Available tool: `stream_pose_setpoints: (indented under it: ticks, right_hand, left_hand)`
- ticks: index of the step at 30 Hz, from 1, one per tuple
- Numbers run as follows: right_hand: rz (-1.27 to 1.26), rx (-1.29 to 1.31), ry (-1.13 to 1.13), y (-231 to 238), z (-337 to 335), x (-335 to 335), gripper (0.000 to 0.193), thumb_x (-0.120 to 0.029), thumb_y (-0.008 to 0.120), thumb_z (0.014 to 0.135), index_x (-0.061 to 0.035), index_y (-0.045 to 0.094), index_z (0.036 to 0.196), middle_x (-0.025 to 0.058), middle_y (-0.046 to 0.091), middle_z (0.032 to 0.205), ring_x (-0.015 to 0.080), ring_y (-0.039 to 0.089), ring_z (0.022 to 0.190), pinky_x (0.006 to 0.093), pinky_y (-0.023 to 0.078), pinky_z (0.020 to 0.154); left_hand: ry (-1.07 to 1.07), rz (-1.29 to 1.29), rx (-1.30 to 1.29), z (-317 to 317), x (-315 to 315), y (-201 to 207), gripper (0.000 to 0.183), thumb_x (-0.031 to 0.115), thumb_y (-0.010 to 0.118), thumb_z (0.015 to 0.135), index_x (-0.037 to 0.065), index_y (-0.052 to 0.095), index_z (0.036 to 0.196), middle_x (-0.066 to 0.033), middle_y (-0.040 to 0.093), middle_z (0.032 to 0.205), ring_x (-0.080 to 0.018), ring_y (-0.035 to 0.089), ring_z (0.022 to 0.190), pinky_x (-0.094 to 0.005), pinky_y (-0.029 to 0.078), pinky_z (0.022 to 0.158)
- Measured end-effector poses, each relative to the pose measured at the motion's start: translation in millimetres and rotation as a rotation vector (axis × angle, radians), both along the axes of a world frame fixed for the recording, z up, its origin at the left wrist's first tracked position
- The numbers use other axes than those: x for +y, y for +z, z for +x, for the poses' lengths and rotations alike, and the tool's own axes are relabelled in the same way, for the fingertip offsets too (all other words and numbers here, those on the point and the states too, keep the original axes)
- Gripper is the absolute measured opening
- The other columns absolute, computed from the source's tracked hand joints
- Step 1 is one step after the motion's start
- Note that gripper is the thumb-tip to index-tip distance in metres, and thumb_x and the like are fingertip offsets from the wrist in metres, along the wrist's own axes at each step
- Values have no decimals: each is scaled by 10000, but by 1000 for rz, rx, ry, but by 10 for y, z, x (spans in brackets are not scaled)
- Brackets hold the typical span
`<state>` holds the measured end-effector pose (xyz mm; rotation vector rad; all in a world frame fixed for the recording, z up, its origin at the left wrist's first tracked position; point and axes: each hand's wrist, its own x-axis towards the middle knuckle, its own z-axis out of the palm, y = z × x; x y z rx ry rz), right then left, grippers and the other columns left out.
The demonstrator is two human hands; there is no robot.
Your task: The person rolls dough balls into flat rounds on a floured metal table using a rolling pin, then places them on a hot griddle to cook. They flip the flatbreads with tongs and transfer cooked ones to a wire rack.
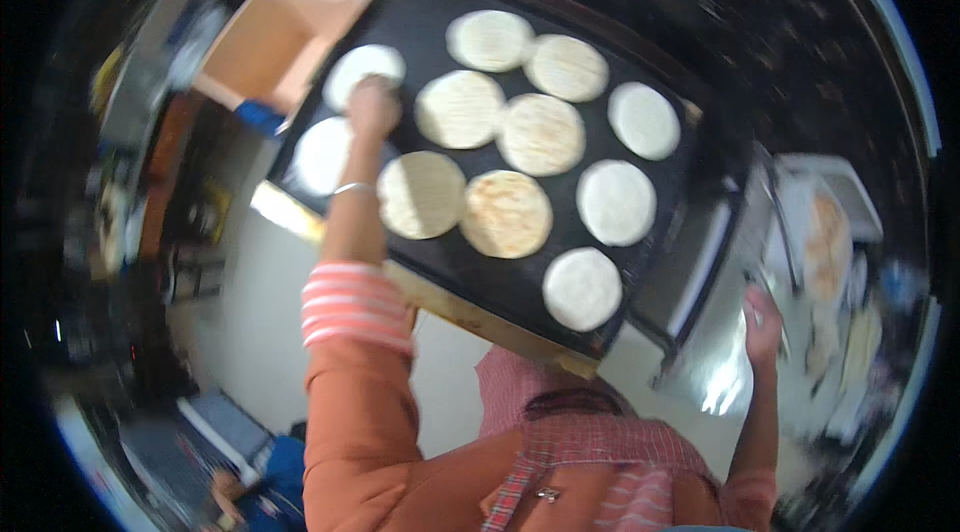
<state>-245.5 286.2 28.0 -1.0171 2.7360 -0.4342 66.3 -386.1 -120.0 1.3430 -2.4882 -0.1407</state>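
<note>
My left hand (pixel 373 109) reaches over the black griddle (pixel 400 22), its blurred fingers at the near edge of a pale round flatbread (pixel 362 67). Whether they pinch it or only press it is not clear. Another pale flatbread (pixel 324 157) lies partly behind my left forearm. Several more rounds cover the griddle; a browned flatbread (pixel 507 214) is near the middle front, and whiter rounds such as one flatbread (pixel 616 202) lie along the right side. Over the metal counter at the right, my right hand (pixel 763 324) is closed around something thin and greyish that I cannot make out.
An orange-tan open box (pixel 270 42) stands off the griddle's left end. To the right, a white tray (pixel 862 194) and browned flatbread (pixel 827 242) lie on the shiny metal counter (pixel 715 372). Part of another person in blue (pixel 275 482) shows at lower left.
</note>
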Motion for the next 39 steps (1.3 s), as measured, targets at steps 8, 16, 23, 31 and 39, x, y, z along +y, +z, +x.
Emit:
stream_pose_setpoints:
  ticks: [8,16,23,31,39]
  right_hand:
    - [-430,-140,-418,-475,63,1011,273,-49,626,911,-23,666,1179,113,697,1092,189,662,942,307,522,831]
    - [-885,-81,-1186,-813,-655,3192,303,-134,644,909,15,661,1173,85,702,987,174,662,856,291,515,786]
    - [-577,140,-906,-1175,-2462,4146,383,-238,626,899,-1,663,1198,192,689,1163,315,656,1093,379,491,949]
    - [185,126,-90,-959,-3545,3660,301,-167,618,821,-16,680,1075,200,646,1214,348,613,1134,431,494,958]
    - [373,109,-9,-836,-3363,3807,422,-198,759,703,-24,636,1067,185,576,1273,393,578,1135,452,494,940]
  left_hand:
    - [-467,108,338,-649,1112,904,430,148,565,993,-22,506,1384,-203,472,1471,-325,430,1381,-410,312,1145]
    - [-553,497,427,-1121,3392,1532,408,90,549,994,-27,514,1383,-163,563,1396,-254,519,1304,-371,374,1093]
    - [-296,875,399,-1377,5696,1331,339,132,555,999,-26,586,1297,-138,623,1289,-207,578,1194,-348,440,1019]
    - [-336,747,176,-1514,7091,1697,260,-7,613,908,-23,662,1163,-128,701,1129,-198,658,1040,-333,500,935]
    - [-466,723,58,-1972,7551,1606,234,33,623,916,-5,673,1141,-154,706,1131,-271,668,1078,-376,505,942]
